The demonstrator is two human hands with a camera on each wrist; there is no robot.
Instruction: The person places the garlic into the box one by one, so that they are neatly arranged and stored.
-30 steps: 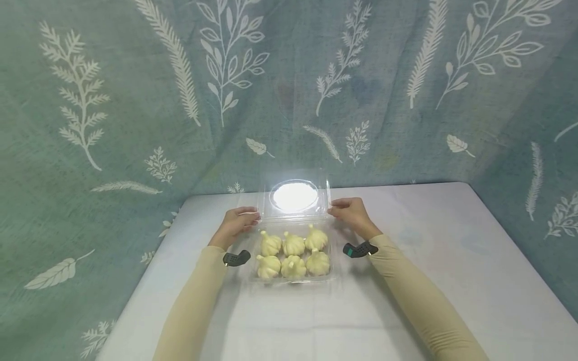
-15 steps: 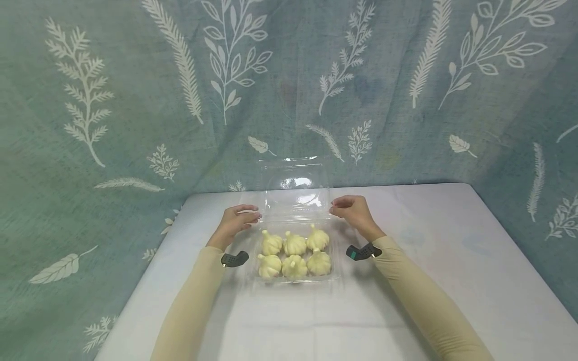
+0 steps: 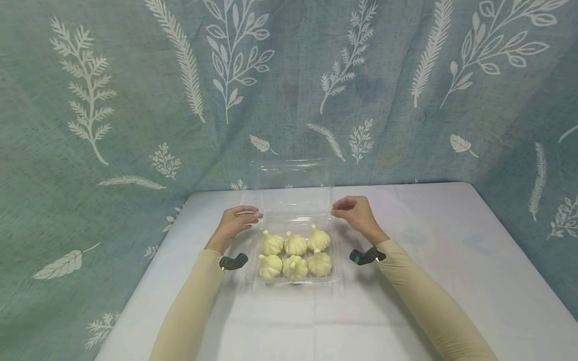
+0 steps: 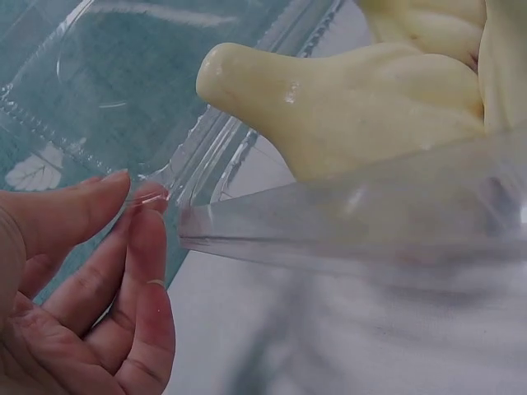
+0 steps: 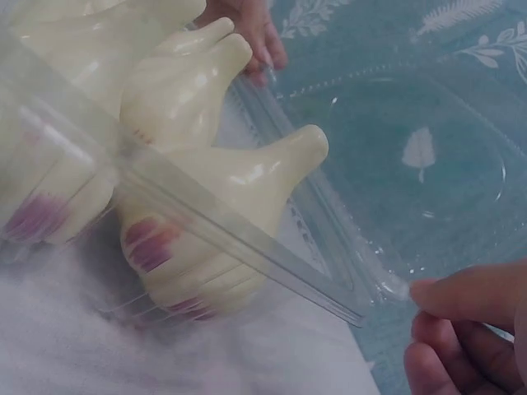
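A clear plastic clamshell box (image 3: 295,282) stands on the white table with its lid (image 3: 293,193) raised at the back. Inside sit several garlic bulbs (image 3: 295,244) in two rows, pale yellow with stubby stems; purple patches show low on the bulbs (image 5: 152,247) in the right wrist view. My left hand (image 3: 235,223) pinches the lid's left edge beside the hinge, the thumb (image 4: 82,210) on one side and fingers on the other. At the opposite edge, my right hand (image 3: 354,213) pinches the lid's right corner between thumb (image 5: 461,292) and curled fingers.
Behind the table hangs a blue-green cloth (image 3: 289,115) with white leaf prints, close to the lid. The white tablecloth (image 3: 420,260) stretches out on both sides and in front of the box. Each wrist wears a small black device (image 3: 368,255).
The lid has changed its tilt: the bright glare on it has faded and its upper edge shows against the cloth. Both hands stay at its lower corners.
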